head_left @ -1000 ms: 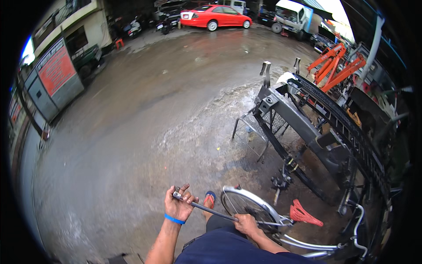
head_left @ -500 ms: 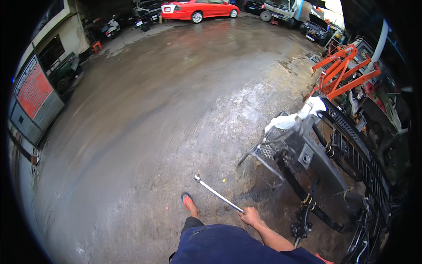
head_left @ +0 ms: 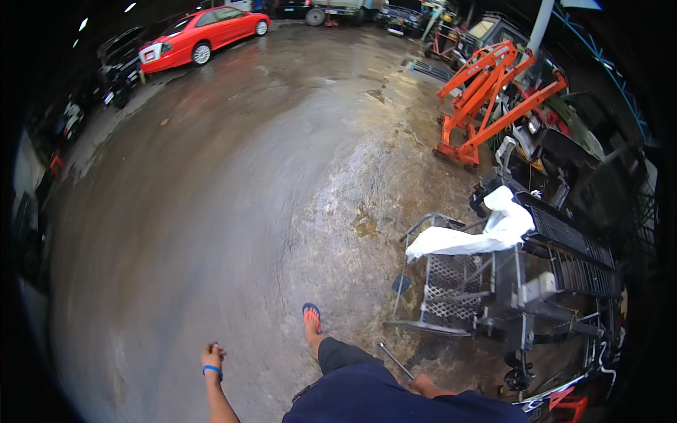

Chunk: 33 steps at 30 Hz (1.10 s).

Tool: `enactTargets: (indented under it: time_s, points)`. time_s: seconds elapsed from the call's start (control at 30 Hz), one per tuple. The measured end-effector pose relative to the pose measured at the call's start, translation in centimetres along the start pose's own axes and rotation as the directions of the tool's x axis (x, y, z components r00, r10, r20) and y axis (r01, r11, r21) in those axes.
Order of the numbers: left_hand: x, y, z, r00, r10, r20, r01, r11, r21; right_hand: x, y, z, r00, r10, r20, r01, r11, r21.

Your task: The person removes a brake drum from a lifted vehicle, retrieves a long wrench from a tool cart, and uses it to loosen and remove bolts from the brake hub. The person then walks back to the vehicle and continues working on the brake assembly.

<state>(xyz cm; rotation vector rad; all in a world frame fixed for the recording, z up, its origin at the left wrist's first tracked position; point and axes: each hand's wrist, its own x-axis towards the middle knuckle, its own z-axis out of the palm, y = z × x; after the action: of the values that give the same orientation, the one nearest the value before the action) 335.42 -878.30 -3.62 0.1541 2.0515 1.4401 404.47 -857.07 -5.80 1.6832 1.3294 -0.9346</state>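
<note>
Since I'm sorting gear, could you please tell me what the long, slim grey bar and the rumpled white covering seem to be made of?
The long, slim grey bar in the right hand looks like smooth, perhaps polished metal, given its pale sheen. The rumpled white covering seems thin and limp, draping in creases; cloth or plastic, its finish too bright to tell.

No legible text or signs.
</note>
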Motion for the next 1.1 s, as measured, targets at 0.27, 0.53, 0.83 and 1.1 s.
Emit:
enactTargets:
  time_s: [0.27, 0.53, 0.83, 1.1]
  points:
    - [15.5, 6.0, 4.6, 0.860, -0.371, 0.351, 0.117, 0.812, 0.571, 0.9, -25.8, -18.7, 1.000, -0.027, 0.013, 0.026, 0.999, 0.038]
    - [35.1, 12.0, 8.9, 0.705, -0.648, 0.290, 0.237, 0.600, 0.764, 8.2, -58.1, -39.3, 0.943, -0.313, 0.110, 0.325, 0.939, -0.112]
    - [77.8, 38.4, 15.5, 0.886, -0.416, 0.204, 0.292, 0.844, 0.450, 9.9, -80.1, -51.9, 0.921, -0.377, -0.103, 0.389, 0.908, 0.154]
    - [102.6, 61.3, 29.0, 0.959, -0.202, 0.200, 0.152, 0.959, 0.240, 20.3, -95.4, -68.1, 0.911, -0.388, 0.144, 0.336, 0.896, 0.290]
